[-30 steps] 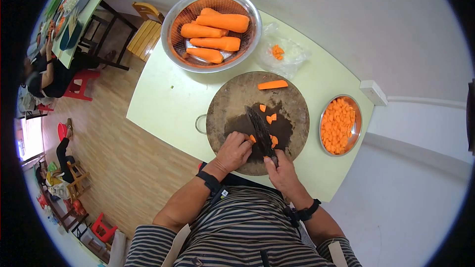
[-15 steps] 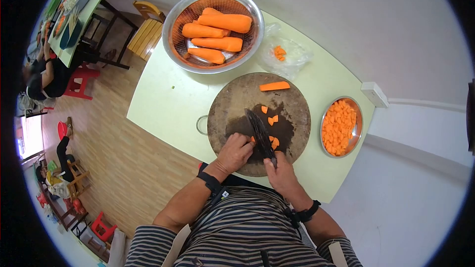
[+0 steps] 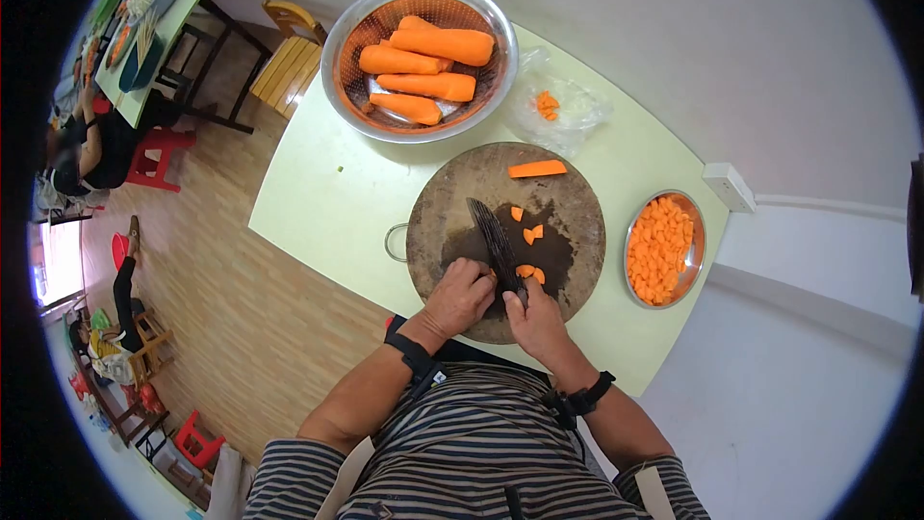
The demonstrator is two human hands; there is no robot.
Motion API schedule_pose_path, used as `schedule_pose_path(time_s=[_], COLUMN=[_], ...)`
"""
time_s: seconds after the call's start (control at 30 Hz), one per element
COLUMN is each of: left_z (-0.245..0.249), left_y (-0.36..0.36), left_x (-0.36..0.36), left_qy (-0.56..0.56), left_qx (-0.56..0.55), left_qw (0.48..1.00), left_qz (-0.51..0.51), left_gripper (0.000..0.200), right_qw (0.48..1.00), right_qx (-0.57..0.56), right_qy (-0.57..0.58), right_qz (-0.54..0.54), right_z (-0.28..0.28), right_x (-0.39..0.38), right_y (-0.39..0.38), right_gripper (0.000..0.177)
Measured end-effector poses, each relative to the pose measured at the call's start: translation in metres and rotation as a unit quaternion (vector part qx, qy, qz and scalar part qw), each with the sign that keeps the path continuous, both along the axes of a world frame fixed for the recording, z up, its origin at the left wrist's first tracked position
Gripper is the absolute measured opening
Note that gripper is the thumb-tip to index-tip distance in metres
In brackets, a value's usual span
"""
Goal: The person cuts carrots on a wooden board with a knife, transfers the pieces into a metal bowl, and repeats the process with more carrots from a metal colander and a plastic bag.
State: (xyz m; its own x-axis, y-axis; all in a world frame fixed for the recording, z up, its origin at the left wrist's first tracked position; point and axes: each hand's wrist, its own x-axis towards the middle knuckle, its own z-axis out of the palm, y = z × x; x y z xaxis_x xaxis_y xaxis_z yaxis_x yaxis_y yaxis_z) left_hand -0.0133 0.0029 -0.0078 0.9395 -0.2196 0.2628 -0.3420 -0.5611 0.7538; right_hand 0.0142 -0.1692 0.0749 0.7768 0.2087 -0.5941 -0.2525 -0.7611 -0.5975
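On the round wooden chopping board (image 3: 448,193), my right hand (image 3: 541,325) grips a dark-bladed knife (image 3: 492,236), its blade slanting up and to the left. My left hand (image 3: 459,297) is closed just left of the blade, its fingers curled on a carrot piece that they mostly hide. Several cut carrot pieces (image 3: 530,273) lie on the damp board right of the blade. Farther back on the board rests a longer carrot stick (image 3: 537,169).
A steel bowl (image 3: 330,87) with a perforated colander holds several whole carrots (image 3: 441,43). Beside it lies a clear plastic bag (image 3: 575,116) with carrot bits. A steel dish (image 3: 702,260) of diced carrot (image 3: 658,250) stands at right. Other people sit far left near red stools (image 3: 161,159).
The knife and my right hand have shifted left, bringing the blade close against my left fingers. The cut pieces beside the blade show more fully now. My left hand has barely moved.
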Motion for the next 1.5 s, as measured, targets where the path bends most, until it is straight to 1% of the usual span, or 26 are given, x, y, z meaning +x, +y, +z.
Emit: schedule_pose_path(time_s=[0.17, 0.23, 0.27, 0.3, 0.37, 0.43, 0.5, 0.53, 0.6, 0.67, 0.73, 0.77, 0.8, 0.83, 0.87, 0.9, 0.93, 0.97, 1.0, 1.07, 1.1, 1.17, 1.33, 1.4, 1.5], left_z=[0.001, 0.003, 0.002, 0.001, 0.001, 0.007, 0.007, 0.007, 0.008, 0.011, 0.014, 0.014, 0.015, 0.016, 0.017, 0.022, 0.028, 0.032, 0.033, 0.034, 0.035, 0.034, 0.039, 0.037, 0.032], left_y=[-0.004, -0.005, -0.005, -0.005, -0.006, -0.009, -0.010, -0.010, -0.011, -0.013, -0.017, -0.017, -0.015, -0.012, -0.008, -0.005, -0.002, 0.001, 0.003, 0.006, 0.007, 0.007, -0.001, -0.003, -0.006], left_x=[0.004, 0.006, 0.006, 0.007, 0.008, 0.011, 0.013, 0.012, 0.012, 0.011, 0.008, 0.008, 0.009, 0.011, 0.014, 0.017, 0.019, 0.019, 0.019, 0.019, 0.019, 0.019, 0.019, 0.018, 0.017], left_qy=[0.016, 0.047, 0.047, 0.067, 0.085, 0.093, 0.097, 0.103, 0.091, 0.080, 0.167, 0.168, 0.251, 0.330, 0.409, 0.408, 0.455, 0.485, 0.485, 0.482, 0.483, 0.479, 0.477, 0.473, 0.469], left_qx=[-0.029, -0.053, -0.052, -0.053, -0.053, -0.037, -0.036, -0.036, -0.024, -0.011, -0.084, -0.082, -0.158, -0.230, -0.334, -0.332, -0.479, -0.610, -0.608, -0.714, -0.712, -0.761, -0.769, -0.772, -0.780], left_qw=[0.999, 0.996, 0.996, 0.994, 0.992, 0.990, 0.990, 0.989, 0.991, 0.992, 0.968, 0.969, 0.935, 0.888, 0.816, 0.818, 0.716, 0.591, 0.593, 0.491, 0.493, 0.432, 0.425, 0.424, 0.415], left_qz=[0.023, 0.055, 0.054, 0.065, 0.075, 0.097, 0.096, 0.097, 0.096, 0.095, 0.166, 0.164, 0.194, 0.221, 0.234, 0.234, 0.225, 0.208, 0.209, 0.131, 0.131, 0.077, 0.036, 0.021, 0.006], left_gripper=[0.027, 0.025, 0.025, 0.028, 0.031, 0.029, 0.028, 0.028, 0.026, 0.025, 0.021, 0.021, 0.018, 0.016, 0.014, 0.014, 0.015, 0.016, 0.016, 0.013, 0.013, 0.010, 0.010, 0.010, 0.011], right_qw=[0.998, 0.997, 0.993, 0.989, 0.986, 0.982, 0.978, 0.978, 0.969, 0.964, 0.959, 0.952, 0.945, 0.944, 0.939, 0.934, 0.933, 0.934, 0.934, 0.937, 0.940, 0.941, 0.936, 0.947, 0.945], right_qx=[0.056, 0.071, 0.098, 0.125, 0.143, 0.161, 0.156, 0.157, 0.170, 0.178, 0.187, 0.202, 0.217, 0.218, 0.230, 0.243, 0.246, 0.245, 0.244, 0.242, 0.236, 0.236, 0.254, 0.233, 0.234], right_qy=[-0.018, -0.013, -0.026, -0.040, -0.026, -0.014, 0.029, 0.029, 0.073, 0.067, 0.062, 0.070, 0.078, 0.078, 0.077, 0.076, 0.076, 0.077, 0.078, 0.077, 0.076, 0.074, 0.077, 0.064, 0.069], right_qz=[-0.030, -0.036, -0.053, -0.071, -0.085, -0.100, -0.131, -0.133, -0.167, -0.185, -0.204, -0.218, -0.232, -0.233, -0.243, -0.252, -0.252, -0.250, -0.248, -0.242, -0.235, -0.230, -0.230, -0.213, -0.218], right_z=[-0.012, -0.022, -0.038, -0.041, -0.043, -0.033, -0.021, -0.016, -0.009, -0.007, -0.001, 0.004, 0.008, 0.008, 0.008, 0.008, 0.008, 0.009, 0.010, 0.008, 0.008, 0.009, 0.011, 0.009, 0.011], right_x=[-0.003, -0.006, -0.012, -0.013, -0.015, -0.012, -0.010, -0.009, -0.008, -0.010, -0.010, -0.009, -0.009, -0.010, -0.010, -0.011, -0.011, -0.011, -0.011, -0.011, -0.011, -0.011, -0.012, -0.013, -0.014], right_y=[-0.010, -0.014, -0.019, -0.019, -0.025, -0.028, -0.031, -0.032, -0.036, -0.039, -0.042, -0.044, -0.045, -0.048, -0.050, -0.052, -0.055, -0.057, -0.059, -0.064, -0.065, -0.066, -0.071, -0.073, -0.076], right_gripper=[0.039, 0.039, 0.035, 0.032, 0.030, 0.027, 0.032, 0.032, 0.029, 0.028, 0.026, 0.024, 0.023, 0.023, 0.020, 0.018, 0.018, 0.019, 0.019, 0.019, 0.020, 0.020, 0.023, 0.024, 0.025])
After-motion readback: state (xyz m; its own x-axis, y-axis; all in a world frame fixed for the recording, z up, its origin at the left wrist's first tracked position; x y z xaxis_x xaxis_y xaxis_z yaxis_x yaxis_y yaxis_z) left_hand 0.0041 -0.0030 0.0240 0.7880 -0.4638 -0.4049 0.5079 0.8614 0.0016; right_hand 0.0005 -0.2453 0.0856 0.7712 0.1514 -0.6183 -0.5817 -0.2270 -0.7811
